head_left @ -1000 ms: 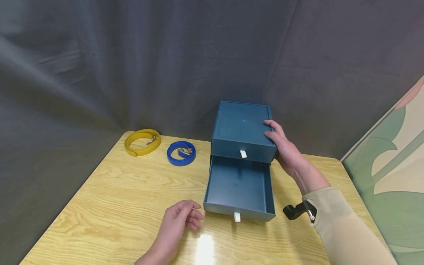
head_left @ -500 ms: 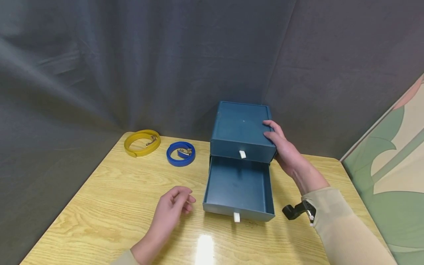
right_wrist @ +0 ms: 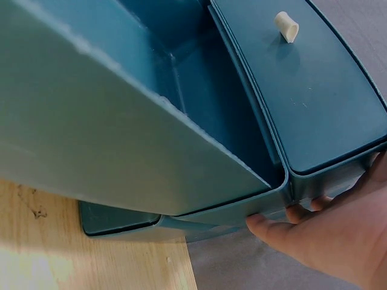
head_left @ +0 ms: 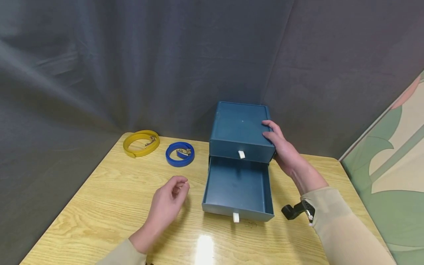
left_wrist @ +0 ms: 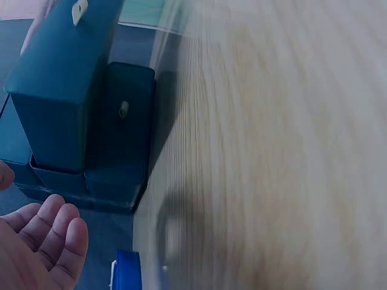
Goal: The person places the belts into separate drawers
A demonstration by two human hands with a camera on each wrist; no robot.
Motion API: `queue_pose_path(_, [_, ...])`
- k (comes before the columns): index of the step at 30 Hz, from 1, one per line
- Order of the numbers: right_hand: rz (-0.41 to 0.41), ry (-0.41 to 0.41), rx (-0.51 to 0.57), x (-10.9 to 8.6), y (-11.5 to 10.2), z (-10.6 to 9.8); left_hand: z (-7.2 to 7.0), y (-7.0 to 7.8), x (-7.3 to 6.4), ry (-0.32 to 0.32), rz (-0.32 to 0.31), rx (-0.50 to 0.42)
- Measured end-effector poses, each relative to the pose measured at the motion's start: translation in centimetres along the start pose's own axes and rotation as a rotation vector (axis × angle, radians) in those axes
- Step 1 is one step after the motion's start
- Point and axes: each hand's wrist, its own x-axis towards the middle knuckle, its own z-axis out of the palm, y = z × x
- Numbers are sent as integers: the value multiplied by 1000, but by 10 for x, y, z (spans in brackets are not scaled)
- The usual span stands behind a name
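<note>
A dark blue drawer unit [head_left: 241, 123] stands at the back of the table, its middle drawer [head_left: 237, 184] pulled far out by its white tab side. The right hand [head_left: 288, 156] rests on the unit's upper right edge, thumb and a finger over the top; in the right wrist view its fingertips touch the side wall. Left of the drawer, the left hand [head_left: 167, 200] hovers over the table with loosely bent fingers and holds nothing. Beyond it lies a coiled blue belt [head_left: 179, 163] with a metal buckle. A coiled yellow belt [head_left: 127, 148] sits farther left.
The wooden table [head_left: 109, 206] carries everything. A dark grey curtain [head_left: 165, 66] hangs close behind it, and a patterned panel [head_left: 394, 173] borders the right side. A closed bottom drawer [left_wrist: 121, 130] shows under the pulled-out one in the left wrist view.
The left hand has drawn back from the drawer's front left corner, moving left and farther up the table toward the blue belt. The right hand and the drawer have stayed put.
</note>
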Motion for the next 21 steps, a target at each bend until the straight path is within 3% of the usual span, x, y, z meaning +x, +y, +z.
queue_pose_path(9, [7,8,-2,0,0,0,-5,-10,21,62,137,236])
queue_pose_path(21, [12,11,1,0,-2,1,-13,-29,46,103,297,422])
